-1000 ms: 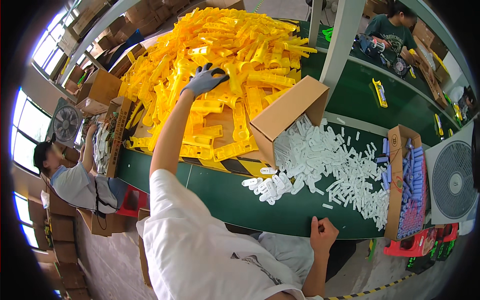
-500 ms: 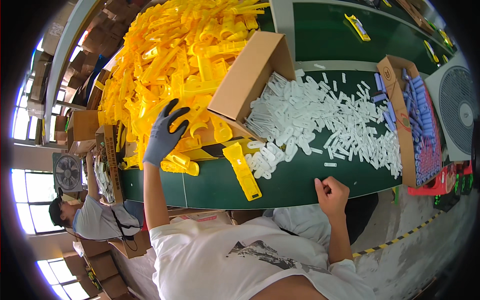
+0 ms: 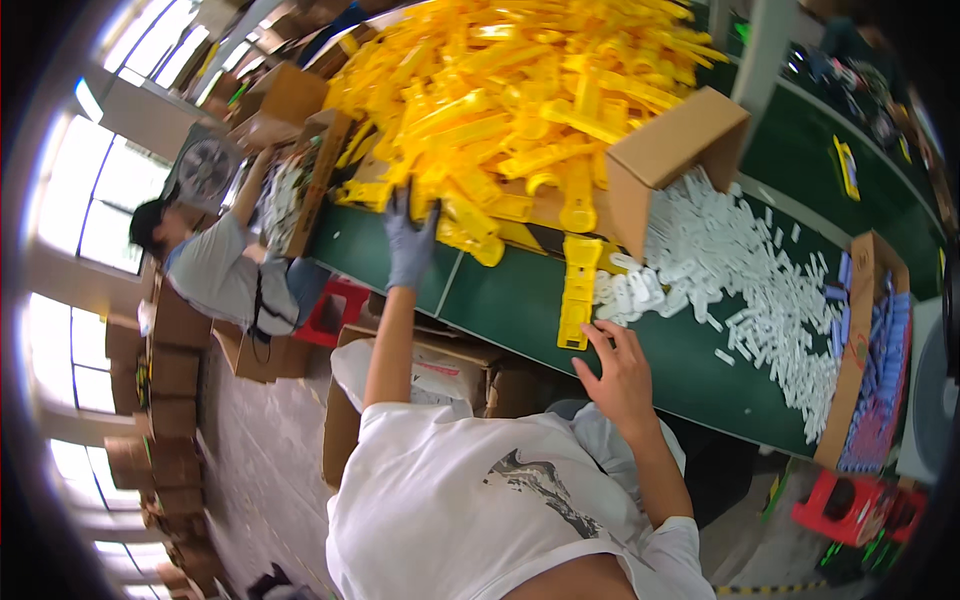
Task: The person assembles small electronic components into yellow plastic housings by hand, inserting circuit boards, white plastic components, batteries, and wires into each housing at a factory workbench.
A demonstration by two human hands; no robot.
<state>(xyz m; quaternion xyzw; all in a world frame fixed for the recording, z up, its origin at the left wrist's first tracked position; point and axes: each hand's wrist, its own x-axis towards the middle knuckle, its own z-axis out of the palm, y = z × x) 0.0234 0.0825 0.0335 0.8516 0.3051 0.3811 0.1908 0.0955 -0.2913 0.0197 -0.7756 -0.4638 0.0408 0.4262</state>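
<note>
My left hand point(image 3: 409, 245), in a grey glove with dark fingertips, reaches to the near edge of a big heap of yellow plastic parts point(image 3: 500, 120). Its fingers are apart, touching or just beside the outermost parts; I cannot tell which. A single long yellow plastic piece point(image 3: 578, 290) lies lengthwise on the green table, in front of the heap. Bare, with fingers outstretched and thumb apart, my right hand point(image 3: 622, 375) is at the near end of that piece. Small flat white plastic pieces point(image 3: 700, 245) spread to the right of it.
A cardboard box point(image 3: 665, 140) lies tipped, open toward the white pieces. At the right, a cardboard tray point(image 3: 858, 350) holds blue-violet cylinders point(image 3: 885, 345). Another person point(image 3: 225, 260) works at the left beside a fan point(image 3: 207, 168). A red stool point(image 3: 840, 510) stands at lower right.
The view has swung, so the table sits slanted. My left hand has moved to the heap's near edge. My right hand has opened from a loose fist and come to the single yellow piece.
</note>
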